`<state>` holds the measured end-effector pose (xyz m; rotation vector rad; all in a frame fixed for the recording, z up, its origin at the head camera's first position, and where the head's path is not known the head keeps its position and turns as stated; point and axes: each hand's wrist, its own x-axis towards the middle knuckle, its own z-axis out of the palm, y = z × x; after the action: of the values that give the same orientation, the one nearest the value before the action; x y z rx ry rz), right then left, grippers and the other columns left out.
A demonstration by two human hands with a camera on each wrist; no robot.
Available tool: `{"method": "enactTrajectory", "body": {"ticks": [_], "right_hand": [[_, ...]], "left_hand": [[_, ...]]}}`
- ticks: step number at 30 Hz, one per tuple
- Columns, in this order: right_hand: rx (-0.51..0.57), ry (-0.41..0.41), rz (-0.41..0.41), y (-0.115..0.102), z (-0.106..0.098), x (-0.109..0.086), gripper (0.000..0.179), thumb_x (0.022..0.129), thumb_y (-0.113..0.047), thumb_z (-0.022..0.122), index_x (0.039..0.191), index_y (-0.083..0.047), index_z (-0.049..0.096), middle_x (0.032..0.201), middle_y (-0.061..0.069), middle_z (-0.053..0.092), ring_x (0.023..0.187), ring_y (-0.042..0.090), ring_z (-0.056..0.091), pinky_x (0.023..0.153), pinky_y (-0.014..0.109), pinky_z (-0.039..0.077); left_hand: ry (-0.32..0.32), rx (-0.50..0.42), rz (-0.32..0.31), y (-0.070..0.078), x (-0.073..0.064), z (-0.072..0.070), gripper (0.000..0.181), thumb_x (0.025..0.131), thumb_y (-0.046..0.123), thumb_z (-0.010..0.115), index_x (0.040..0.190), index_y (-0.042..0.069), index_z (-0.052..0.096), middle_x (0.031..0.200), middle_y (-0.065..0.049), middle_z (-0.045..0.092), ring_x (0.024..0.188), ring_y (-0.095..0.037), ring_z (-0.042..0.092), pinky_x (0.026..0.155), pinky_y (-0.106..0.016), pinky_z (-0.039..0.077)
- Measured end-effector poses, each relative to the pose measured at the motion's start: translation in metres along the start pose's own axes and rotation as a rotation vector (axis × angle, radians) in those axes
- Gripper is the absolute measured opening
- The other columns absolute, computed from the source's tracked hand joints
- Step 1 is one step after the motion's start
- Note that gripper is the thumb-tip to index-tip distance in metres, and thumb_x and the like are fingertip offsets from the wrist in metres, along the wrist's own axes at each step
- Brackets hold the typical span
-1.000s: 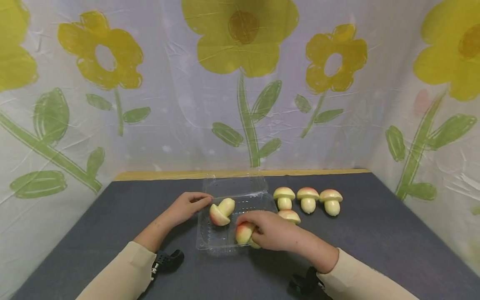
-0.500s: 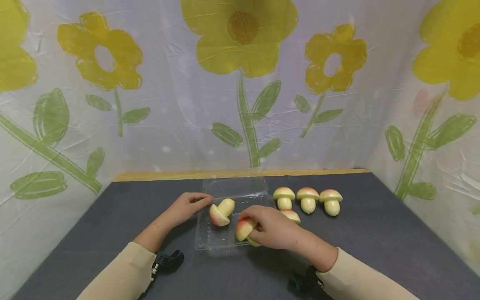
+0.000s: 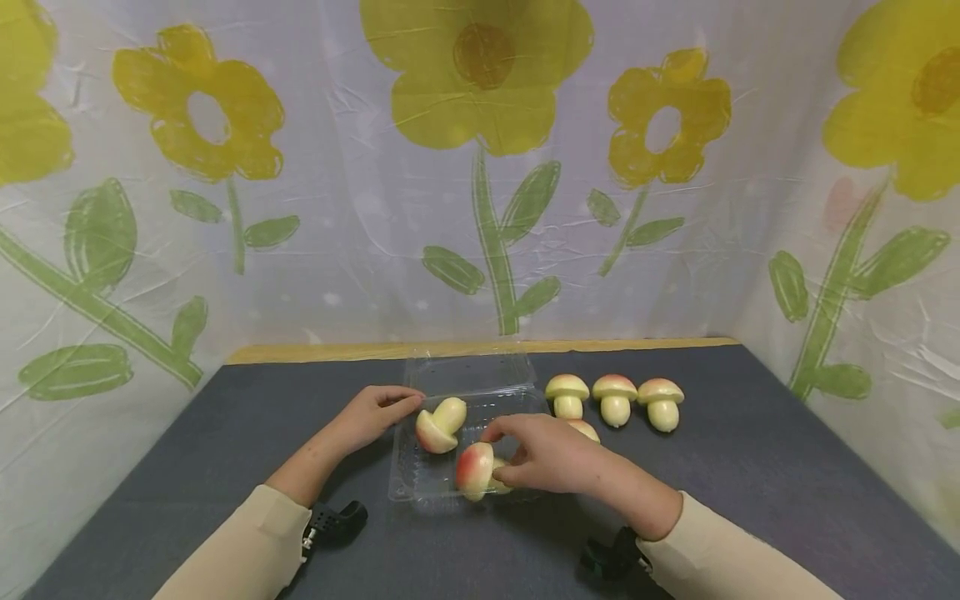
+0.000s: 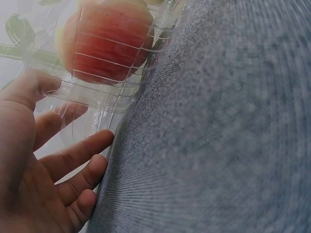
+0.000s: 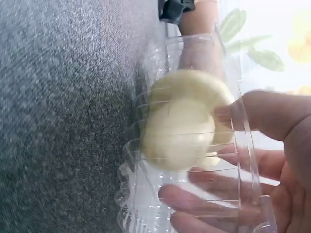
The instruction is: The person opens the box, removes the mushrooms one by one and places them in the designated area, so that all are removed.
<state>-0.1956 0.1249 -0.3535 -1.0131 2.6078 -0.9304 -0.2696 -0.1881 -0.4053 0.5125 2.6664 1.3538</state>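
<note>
A clear plastic clamshell box [image 3: 417,487] stands with its lid tipped back. My left hand [image 3: 377,412] holds its left rim by the far corner, thumb and index finger at the edge in the left wrist view. Inside lies a toy mushroom [image 3: 435,429], pale with a reddish cap, stem pointing up and right. A second mushroom [image 3: 474,472] lies on its side near the box's front wall, cap facing left. My right hand [image 3: 551,454] reaches over the right wall, fingers loosely spread and thumb right at this mushroom's stem; through the plastic, the right wrist view shows its stem end [image 5: 180,136].
Right of the box, three mushrooms stand in a row, the nearest mushroom [image 3: 567,396] close to its wall. Another mushroom [image 3: 584,429] is partly hidden behind my right hand. A dark cloth covers the table [image 3: 420,554]; a flower-printed curtain [image 3: 337,250] rises behind it.
The mushroom under my right hand has shifted left and rolled, so its cap faces left. My right fingers have loosened from its cap. My left hand has stayed put.
</note>
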Motion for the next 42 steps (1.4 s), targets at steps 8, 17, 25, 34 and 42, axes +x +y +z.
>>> {"method": "enactTrajectory", "body": {"ticks": [8,17,25,34,42], "right_hand": [[0.051,-0.100,-0.003,0.003,0.000,0.002,0.054,0.097,-0.014,0.075,0.146,-0.012,0.054,0.108,0.002,0.069,0.084,0.013,0.070,0.069,0.027,0.056],[-0.153,-0.101,-0.099,0.003,0.003,0.005,0.053,0.102,-0.013,0.068,0.152,-0.014,0.051,0.104,-0.003,0.064,0.066,0.004,0.051,0.062,0.026,0.046],[-0.220,0.019,-0.101,0.005,0.005,0.005,0.037,0.096,-0.015,0.076,0.130,-0.014,0.060,0.101,-0.005,0.062,0.068,0.008,0.050,0.067,0.030,0.046],[-0.266,0.087,-0.112,0.006,0.001,0.000,0.046,0.094,-0.016,0.076,0.137,-0.013,0.062,0.122,0.004,0.057,0.090,0.012,0.057,0.075,0.032,0.050],[-0.214,0.188,-0.045,-0.004,-0.019,-0.008,0.039,0.094,-0.028,0.077,0.130,-0.019,0.067,0.111,-0.003,0.062,0.078,0.009,0.061,0.066,0.031,0.051]], "left_hand": [[0.003,-0.005,0.018,0.003,-0.001,-0.001,0.043,0.106,0.040,0.059,0.134,0.008,0.069,0.136,-0.015,0.064,0.125,-0.036,0.059,0.097,-0.054,0.051],[0.001,-0.002,0.010,0.001,0.000,-0.001,0.043,0.106,0.040,0.059,0.134,0.009,0.069,0.136,-0.014,0.064,0.126,-0.037,0.058,0.098,-0.054,0.050],[0.007,0.002,-0.002,-0.002,0.001,0.000,0.044,0.106,0.043,0.059,0.134,0.011,0.070,0.137,-0.013,0.063,0.127,-0.035,0.058,0.099,-0.054,0.050],[0.005,-0.004,-0.006,-0.003,0.002,0.002,0.045,0.105,0.042,0.060,0.135,0.010,0.069,0.137,-0.013,0.063,0.127,-0.035,0.058,0.099,-0.054,0.050],[0.009,-0.010,-0.007,0.000,0.000,0.000,0.042,0.106,0.039,0.059,0.135,0.009,0.069,0.136,-0.013,0.064,0.127,-0.036,0.058,0.098,-0.054,0.050]]}}
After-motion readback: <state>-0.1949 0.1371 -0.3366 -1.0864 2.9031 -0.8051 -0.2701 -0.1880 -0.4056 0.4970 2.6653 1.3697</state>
